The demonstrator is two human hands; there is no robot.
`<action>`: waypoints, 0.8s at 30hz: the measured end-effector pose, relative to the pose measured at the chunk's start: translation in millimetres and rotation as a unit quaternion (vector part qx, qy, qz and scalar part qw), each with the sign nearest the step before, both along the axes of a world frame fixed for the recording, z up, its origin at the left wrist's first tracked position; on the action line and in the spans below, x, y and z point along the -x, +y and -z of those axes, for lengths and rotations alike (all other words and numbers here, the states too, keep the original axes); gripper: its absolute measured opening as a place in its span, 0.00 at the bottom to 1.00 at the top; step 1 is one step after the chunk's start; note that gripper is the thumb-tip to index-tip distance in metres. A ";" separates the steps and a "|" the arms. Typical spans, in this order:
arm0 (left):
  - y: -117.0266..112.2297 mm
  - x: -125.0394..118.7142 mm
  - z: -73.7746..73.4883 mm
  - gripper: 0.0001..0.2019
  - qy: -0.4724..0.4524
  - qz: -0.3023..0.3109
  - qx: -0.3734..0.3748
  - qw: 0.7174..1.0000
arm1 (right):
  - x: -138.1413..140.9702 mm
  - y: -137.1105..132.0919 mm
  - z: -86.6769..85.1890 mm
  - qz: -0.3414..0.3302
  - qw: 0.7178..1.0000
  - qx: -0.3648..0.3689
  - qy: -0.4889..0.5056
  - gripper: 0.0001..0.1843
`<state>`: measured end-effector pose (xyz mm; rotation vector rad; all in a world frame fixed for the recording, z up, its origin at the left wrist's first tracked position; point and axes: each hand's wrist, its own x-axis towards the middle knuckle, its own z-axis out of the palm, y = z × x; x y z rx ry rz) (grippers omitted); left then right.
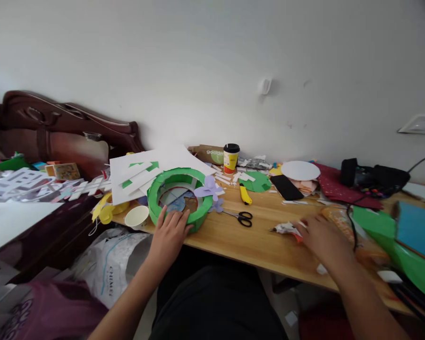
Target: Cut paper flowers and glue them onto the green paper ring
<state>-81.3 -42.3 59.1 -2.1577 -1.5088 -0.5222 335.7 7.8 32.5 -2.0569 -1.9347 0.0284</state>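
Observation:
My left hand point(172, 231) curls its fingers over the near rim of a green paper-covered ring point(198, 215), which lies flat on the table. A purple paper flower point(208, 189) is on the ring's right side, and a second purple flower point(217, 205) is just beside it. On the right, my right hand point(322, 236), slightly blurred, grips the back end of a glue gun point(286, 228) wrapped in white, with an orange part showing. Its nozzle points left, and my palm hides the handle. Black-handled scissors point(244, 218) lie between the two hands.
A yellow cutter point(245, 194), a lidded paper cup point(231, 158) and a black phone point(286, 187) are further back. A white bowl point(137, 217) stands at the front edge. Several paper scraps and white sheets point(173, 156) lie about. Green and blue sheets point(420, 231) are at right.

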 end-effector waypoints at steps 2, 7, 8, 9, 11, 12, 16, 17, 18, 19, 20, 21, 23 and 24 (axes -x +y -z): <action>1.6 1.6 2.0 0.17 -0.005 0.009 -0.005 1.000 | 52.2 1.4 -26.1 -0.097 0.990 -0.072 0.077 0.18; -0.8 3.3 3.4 0.16 -0.027 0.030 -0.006 0.999 | 165.8 47.7 -68.8 -0.241 0.944 -0.070 0.213 0.17; -0.9 3.3 3.7 0.16 -0.031 0.032 -0.007 0.999 | 177.1 60.3 -71.1 -0.230 0.945 -0.040 0.231 0.21; -0.7 3.3 4.0 0.17 -0.034 0.033 -0.006 0.999 | 184.3 72.2 -71.5 -0.220 0.942 0.000 0.254 0.22; 0.2 3.2 4.7 0.17 -0.042 0.035 -0.007 0.998 | 189.1 91.5 -69.1 -0.196 0.936 0.058 0.287 0.19; 0.7 3.2 5.1 0.17 -0.045 0.037 -0.009 0.998 | 188.5 98.4 -67.1 -0.189 0.933 0.079 0.296 0.17; 2.3 3.5 6.4 0.17 -0.051 0.041 -0.017 0.998 | 183.7 112.3 -59.7 -0.204 0.918 0.138 0.312 0.10; 2.5 3.8 6.6 0.17 -0.053 0.039 -0.017 0.998 | 183.6 114.2 -58.4 -0.211 0.914 0.147 0.315 0.08; 2.5 4.1 6.9 0.17 -0.054 0.039 -0.017 0.998 | 184.0 116.2 -57.3 -0.217 0.911 0.150 0.317 0.07; 2.5 4.5 7.2 0.17 -0.055 0.038 -0.017 0.998 | 184.6 118.4 -56.5 -0.222 0.910 0.148 0.317 0.06; 2.4 5.0 7.5 0.17 -0.055 0.039 -0.016 0.998 | 185.4 120.9 -55.9 -0.227 0.910 0.143 0.317 0.05; 2.4 5.4 7.8 0.17 -0.055 0.039 -0.014 0.998 | 186.3 123.6 -55.5 -0.233 0.910 0.137 0.315 0.05; 2.3 6.1 8.3 0.17 -0.055 0.039 -0.008 0.998 | 187.9 129.0 -55.6 -0.247 0.909 0.128 0.311 0.06; 2.3 6.4 8.5 0.18 -0.055 0.038 -0.006 0.998 | 188.7 131.3 -56.0 -0.255 0.908 0.123 0.310 0.06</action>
